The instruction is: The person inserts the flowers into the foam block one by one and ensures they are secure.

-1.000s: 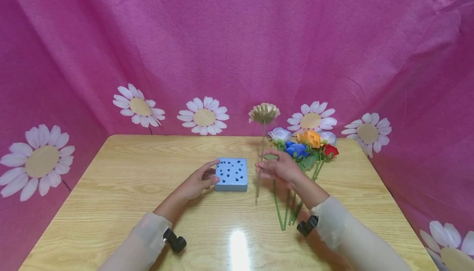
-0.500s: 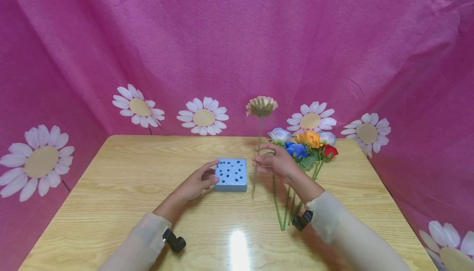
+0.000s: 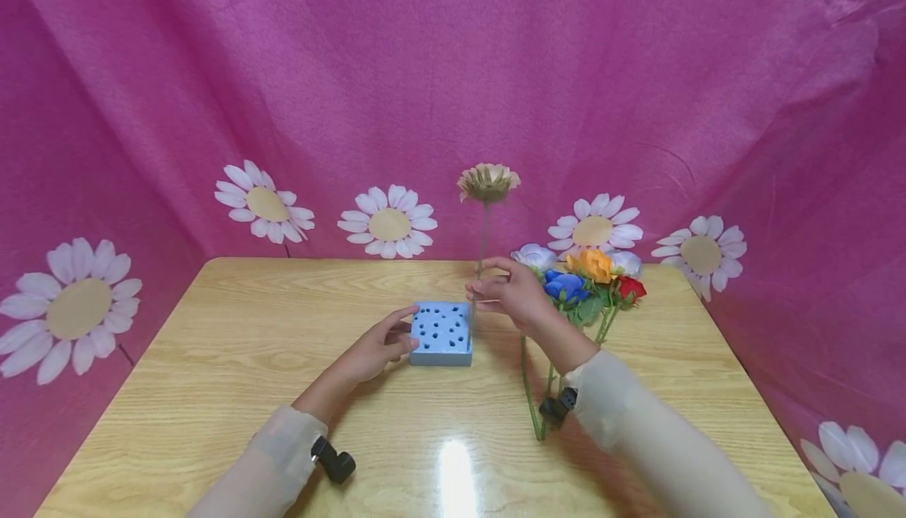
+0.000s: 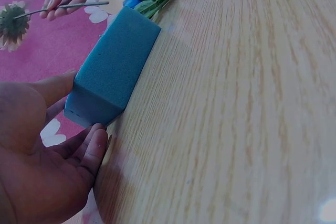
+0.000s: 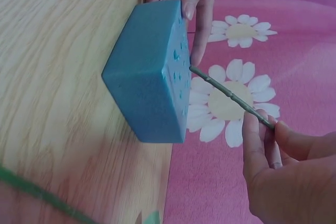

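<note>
A light blue block [image 3: 440, 335] with several small holes in its top sits on the table. My left hand [image 3: 377, 349] is at its left side, fingers relaxed, thumb and fingertips right at the edge; the left wrist view shows them against the block [image 4: 118, 59]. My right hand [image 3: 511, 295] pinches the thin green stem [image 5: 231, 94] of a pale, many-petalled artificial flower [image 3: 489, 183] between thumb and fingers. The flower stands nearly upright, head high. In the head view its stem's lower end overlaps the block's right edge; in the right wrist view the tip is close over the holed face.
Right of the block lie several artificial flowers on long green stems, among them a blue one [image 3: 565, 286], an orange one [image 3: 591, 265], a red rose [image 3: 630, 288] and a white one [image 3: 534, 256]. A pink cloth [image 3: 425, 93] with printed daisies hangs behind the wooden table [image 3: 283, 321].
My right hand has moved left and away from me with the flower, bringing the stem's lower end from right of the block to its right edge. The left hand and block have stayed put.
</note>
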The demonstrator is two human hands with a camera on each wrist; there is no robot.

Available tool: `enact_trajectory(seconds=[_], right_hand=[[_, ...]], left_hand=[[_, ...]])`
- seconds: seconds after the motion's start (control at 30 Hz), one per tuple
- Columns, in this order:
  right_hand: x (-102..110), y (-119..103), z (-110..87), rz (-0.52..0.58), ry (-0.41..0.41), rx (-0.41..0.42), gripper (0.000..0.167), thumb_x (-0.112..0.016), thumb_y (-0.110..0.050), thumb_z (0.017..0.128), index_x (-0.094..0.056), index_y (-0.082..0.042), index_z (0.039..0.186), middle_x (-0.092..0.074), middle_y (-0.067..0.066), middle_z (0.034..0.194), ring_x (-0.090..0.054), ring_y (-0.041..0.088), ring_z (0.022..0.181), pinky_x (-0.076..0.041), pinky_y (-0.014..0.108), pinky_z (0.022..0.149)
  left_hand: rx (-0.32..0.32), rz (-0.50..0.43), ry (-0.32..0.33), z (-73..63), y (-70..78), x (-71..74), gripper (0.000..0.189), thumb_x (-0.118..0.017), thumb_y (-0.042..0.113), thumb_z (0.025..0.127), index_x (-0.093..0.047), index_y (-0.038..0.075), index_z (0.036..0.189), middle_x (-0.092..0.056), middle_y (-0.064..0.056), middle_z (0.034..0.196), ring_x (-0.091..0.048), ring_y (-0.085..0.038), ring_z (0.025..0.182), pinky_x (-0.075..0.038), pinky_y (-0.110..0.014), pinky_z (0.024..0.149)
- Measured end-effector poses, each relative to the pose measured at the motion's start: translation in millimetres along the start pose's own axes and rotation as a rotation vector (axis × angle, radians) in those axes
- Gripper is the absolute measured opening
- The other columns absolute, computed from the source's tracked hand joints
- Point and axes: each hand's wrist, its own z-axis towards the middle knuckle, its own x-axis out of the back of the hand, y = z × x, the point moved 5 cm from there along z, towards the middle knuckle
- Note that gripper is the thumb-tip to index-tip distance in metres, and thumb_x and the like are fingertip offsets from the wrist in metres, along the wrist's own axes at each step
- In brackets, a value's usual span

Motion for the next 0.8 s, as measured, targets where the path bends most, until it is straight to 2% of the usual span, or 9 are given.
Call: enact_trajectory(seconds=[0.07, 0.27, 0.47, 0.57, 0.8], right_hand=[[-3.6, -1.2, 2.3, 0.007, 0.004, 0.009, 0.025, -0.060, 0.008, 0.099, -0.058, 0.005, 0.124, -0.075, 0.023, 0.103, -0.076, 0.022, 0.089, -0.061, 0.043, 0.086], [-13.3, -3.6, 7.8, 0.018, 0.040, 0.035, 0.022, -0.060, 0.009, 0.099, -0.059, 0.006, 0.121, -0.074, 0.026, 0.103, -0.075, 0.023, 0.087, -0.061, 0.043, 0.085], [-22.3, -5.6, 14.3, 0.009, 0.095, 0.053, 0.023, -0.062, 0.007, 0.098, -0.061, 0.006, 0.121, -0.072, 0.032, 0.109, -0.074, 0.037, 0.099, -0.063, 0.037, 0.078], [-27.7, -6.2, 18.8, -0.007, 0.119, 0.078, 0.023, -0.063, 0.007, 0.098, -0.061, 0.007, 0.121, -0.072, 0.032, 0.108, -0.074, 0.039, 0.100, -0.063, 0.036, 0.076], [-40.7, -6.5, 28.4, -0.038, 0.173, 0.139, 0.020, -0.064, 0.008, 0.097, -0.063, 0.006, 0.117, -0.073, 0.031, 0.104, -0.075, 0.025, 0.085, -0.062, 0.046, 0.082]], left_hand=[[0.002, -0.001, 0.001, -0.2, 0.0, -0.1, 0.061, -0.062, 0.019, 0.105, -0.038, 0.026, 0.160, -0.052, -0.017, 0.148, -0.057, -0.030, 0.127, -0.054, -0.042, 0.095], [0.007, -0.007, 0.002, -0.5, 0.6, -0.1, 0.061, -0.063, 0.020, 0.105, -0.038, 0.026, 0.160, -0.051, -0.018, 0.149, -0.056, -0.031, 0.128, -0.054, -0.042, 0.095], [-0.001, -0.012, 0.001, 0.6, 0.0, -0.3, 0.061, -0.063, 0.019, 0.104, -0.039, 0.025, 0.160, -0.051, -0.018, 0.148, -0.057, -0.030, 0.126, -0.055, -0.039, 0.093], [-0.005, -0.014, 0.001, 0.9, 0.0, -0.3, 0.062, -0.063, 0.018, 0.104, -0.038, 0.024, 0.160, -0.052, -0.018, 0.147, -0.057, -0.030, 0.125, -0.055, -0.038, 0.092], [0.002, -0.018, -0.007, 0.4, -0.9, 0.4, 0.063, -0.063, 0.018, 0.104, -0.037, 0.025, 0.161, -0.052, -0.018, 0.147, -0.057, -0.029, 0.124, -0.054, -0.037, 0.091]])
